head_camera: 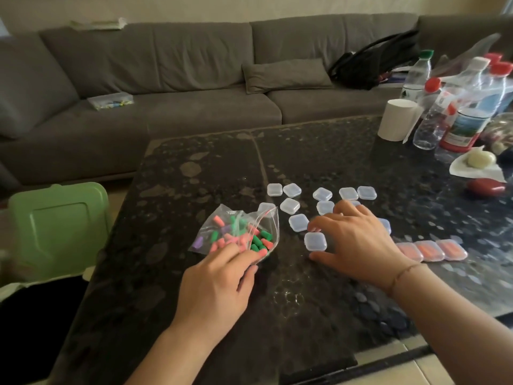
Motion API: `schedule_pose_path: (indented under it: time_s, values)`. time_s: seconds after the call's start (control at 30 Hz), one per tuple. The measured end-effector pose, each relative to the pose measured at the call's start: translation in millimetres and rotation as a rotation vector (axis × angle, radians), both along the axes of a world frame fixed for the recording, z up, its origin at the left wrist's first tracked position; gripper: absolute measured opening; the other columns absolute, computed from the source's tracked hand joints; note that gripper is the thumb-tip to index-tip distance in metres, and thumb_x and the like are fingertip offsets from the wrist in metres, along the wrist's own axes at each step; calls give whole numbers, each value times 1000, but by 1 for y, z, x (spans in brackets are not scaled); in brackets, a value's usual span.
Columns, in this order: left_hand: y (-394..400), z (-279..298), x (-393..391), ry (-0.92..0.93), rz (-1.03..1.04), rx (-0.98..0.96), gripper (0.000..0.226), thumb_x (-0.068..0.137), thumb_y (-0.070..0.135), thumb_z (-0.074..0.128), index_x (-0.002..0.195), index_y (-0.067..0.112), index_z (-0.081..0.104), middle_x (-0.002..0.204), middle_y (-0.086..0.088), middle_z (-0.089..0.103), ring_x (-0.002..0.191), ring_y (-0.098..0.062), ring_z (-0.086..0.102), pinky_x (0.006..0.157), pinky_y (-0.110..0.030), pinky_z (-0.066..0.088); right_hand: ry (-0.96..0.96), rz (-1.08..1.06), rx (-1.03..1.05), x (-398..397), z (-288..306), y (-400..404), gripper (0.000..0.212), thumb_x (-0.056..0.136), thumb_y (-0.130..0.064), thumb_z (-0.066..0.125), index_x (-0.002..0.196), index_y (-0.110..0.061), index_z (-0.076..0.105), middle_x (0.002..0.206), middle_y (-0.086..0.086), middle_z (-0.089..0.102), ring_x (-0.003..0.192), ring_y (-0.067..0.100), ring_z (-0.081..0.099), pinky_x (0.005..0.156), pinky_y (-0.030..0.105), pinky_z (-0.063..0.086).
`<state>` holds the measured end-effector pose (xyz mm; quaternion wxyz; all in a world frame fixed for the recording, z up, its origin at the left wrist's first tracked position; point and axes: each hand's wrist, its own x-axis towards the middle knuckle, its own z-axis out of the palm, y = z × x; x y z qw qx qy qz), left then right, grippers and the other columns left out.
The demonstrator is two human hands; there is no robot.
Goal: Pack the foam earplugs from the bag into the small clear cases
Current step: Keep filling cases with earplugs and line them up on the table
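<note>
A clear zip bag (238, 232) of pink, green and purple foam earplugs lies open on the dark stone table (194, 168). My left hand (219, 279) reaches into its mouth, fingertips among the earplugs; whether it pinches one is hidden. Several small clear cases (291, 205) are scattered to the right of the bag. My right hand (358, 240) hovers over them with fingers spread, thumb and forefinger on either side of one shut empty case (315, 241). Three shut cases holding pink earplugs (430, 250) stand in a row right of that hand.
Plastic bottles (433, 115) and a white roll (397, 119) crowd the table's far right corner, with a white paper holding a pale round thing (480, 159) and a red object (485, 187) nearer. A green lidded box (58, 226) sits left of the table. A grey sofa (180, 87) runs behind.
</note>
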<state>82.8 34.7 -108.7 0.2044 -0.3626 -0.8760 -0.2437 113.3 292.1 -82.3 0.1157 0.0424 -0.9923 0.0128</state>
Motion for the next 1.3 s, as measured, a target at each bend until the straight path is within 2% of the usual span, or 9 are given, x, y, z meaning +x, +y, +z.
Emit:
schedule_pose_path:
  time_s: [0.13,0.27,0.33,0.4,0.47,0.57,0.83,0.93,1.3]
  values:
    - [-24,7,-7,-54,-121,-62,18,80,19,80,95,27,75,90,15,65,91,-7,67,67,-20,57,-23,6,-8,-4,2,-8,32,83,-52,58,112,-40,58,101,-20,66,105,13,44,90,35,40]
    - [-41,19,-8,-104,-85,-91,23,72,21,86,88,33,75,75,29,52,74,9,58,68,0,36,65,86,-121,-1,0,-22,28,78,-45,68,104,-36,63,96,-19,67,96,15,53,71,26,38]
    - [-38,23,-4,-83,-61,-13,21,73,24,84,91,31,75,70,38,42,67,14,52,61,1,32,67,148,-227,1,1,-31,30,77,-40,71,105,-35,62,100,-17,66,90,13,59,68,27,46]
    - [-30,24,4,-116,-66,222,11,81,24,78,91,24,74,76,36,54,75,10,61,62,-2,42,60,227,-386,4,5,-43,31,78,-36,72,106,-32,61,102,-17,61,81,4,59,67,23,51]
    - [-19,26,15,-372,-49,563,13,85,29,73,95,21,73,86,18,72,82,-3,70,62,-14,53,114,315,-515,11,12,-56,31,76,-32,77,102,-27,63,97,-19,57,74,-2,56,66,10,44]
    - [-6,26,26,-837,-143,859,37,79,38,79,109,19,71,103,2,76,86,-18,74,60,-26,56,213,370,-685,22,20,-78,31,72,-33,84,96,-24,66,91,-15,61,74,3,59,64,12,47]
    - [-2,28,30,-1285,-381,1205,53,81,44,74,117,5,71,118,-23,69,102,-28,71,76,-28,58,117,440,-1165,35,23,-85,30,78,-7,79,103,-17,67,94,1,73,86,23,72,79,37,59]
    - [0,24,29,-1363,-413,1246,68,71,49,83,118,2,69,115,-23,70,95,-24,72,74,-28,59,242,383,-1058,36,18,-85,18,78,-14,78,90,-18,65,94,-3,73,85,20,71,74,37,59]
    - [0,17,28,-1346,-422,1172,62,69,49,84,113,7,72,111,-20,72,95,-24,73,75,-28,59,355,428,-732,37,14,-80,11,80,-11,76,88,-11,68,101,-6,68,91,8,67,76,24,55]
